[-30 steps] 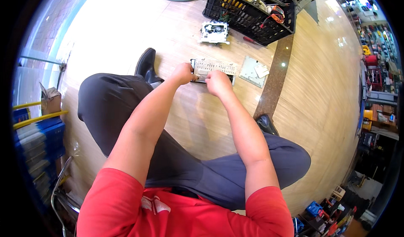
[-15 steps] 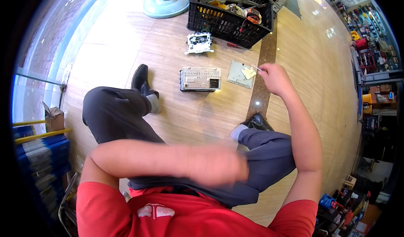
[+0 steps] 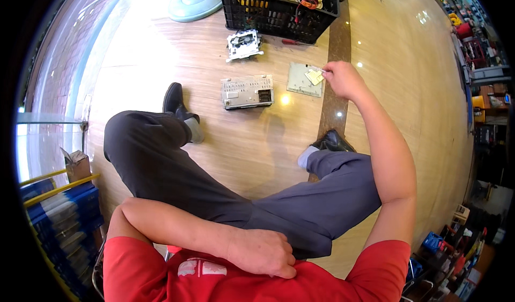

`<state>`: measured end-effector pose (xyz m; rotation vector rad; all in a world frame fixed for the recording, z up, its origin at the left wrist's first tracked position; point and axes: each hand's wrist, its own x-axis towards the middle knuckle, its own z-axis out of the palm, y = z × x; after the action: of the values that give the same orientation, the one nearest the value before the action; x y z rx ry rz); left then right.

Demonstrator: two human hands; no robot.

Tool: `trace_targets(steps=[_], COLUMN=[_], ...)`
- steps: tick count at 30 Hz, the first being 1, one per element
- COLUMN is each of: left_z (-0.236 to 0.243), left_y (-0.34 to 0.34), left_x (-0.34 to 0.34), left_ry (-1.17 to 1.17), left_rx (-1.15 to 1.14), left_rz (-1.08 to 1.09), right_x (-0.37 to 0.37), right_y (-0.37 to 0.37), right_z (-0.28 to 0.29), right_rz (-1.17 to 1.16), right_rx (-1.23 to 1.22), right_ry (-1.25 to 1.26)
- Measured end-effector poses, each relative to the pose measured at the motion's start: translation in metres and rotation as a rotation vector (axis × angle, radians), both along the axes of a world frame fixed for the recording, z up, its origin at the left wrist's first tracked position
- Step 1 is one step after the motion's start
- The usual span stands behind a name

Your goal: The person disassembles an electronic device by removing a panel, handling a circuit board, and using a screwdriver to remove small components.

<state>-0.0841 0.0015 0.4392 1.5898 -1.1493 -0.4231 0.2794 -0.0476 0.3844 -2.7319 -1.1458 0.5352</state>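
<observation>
My right hand (image 3: 345,80) reaches out over the right side of a flat metal plate (image 3: 296,81) on the floor. Its fingers are pinched on a thin stick-like tool, mostly hidden, beside the plate's yellow label (image 3: 314,76). My left hand (image 3: 263,252) rests curled at my lap against the red shirt (image 3: 252,280); whatever its fingers may hold is hidden. Left of the plate lies a silver box-shaped car stereo (image 3: 247,91) with a dark socket. Beyond it sits a white metal disc-drive mechanism (image 3: 244,45).
A black plastic crate (image 3: 279,20) full of tools and parts stands at the far side, with a red-handled screwdriver (image 3: 291,42) in front. A round pale stand base (image 3: 195,4) is left of it. My shoes (image 3: 175,101) flank the parts. Blue boxes (image 3: 67,211) stand lower left.
My left hand has come to rest lower at my lap after a blurred movement. My right hand stays by the label, the tool's tip less visible. The view has shifted slightly.
</observation>
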Motion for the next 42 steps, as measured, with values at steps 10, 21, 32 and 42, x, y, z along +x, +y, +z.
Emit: trace_targets(steps=[10, 21, 32, 42], left_z=[0.012, 0.001, -0.002, 0.005], left_y=[0.020, 0.027, 0.024, 0.024], left_x=[0.018, 0.012, -0.005, 0.002], left_ry=[-0.081, -0.014, -0.057, -0.054], left_rx=[0.062, -0.082, -0.033, -0.008], left_rz=[-0.046, -0.031, -0.071, -0.090], right_x=[0.015, 0.012, 0.010, 0.017], right_y=[-0.004, 0.000, -0.005, -0.016], right_z=[0.003, -0.001, -0.023, -0.050], right_rz=[-0.025, -0.044, -0.039, -0.102], right_rx=[0.019, -0.040, -0.081, -0.057], right_ry=[-0.012, -0.030, -0.042, -0.071])
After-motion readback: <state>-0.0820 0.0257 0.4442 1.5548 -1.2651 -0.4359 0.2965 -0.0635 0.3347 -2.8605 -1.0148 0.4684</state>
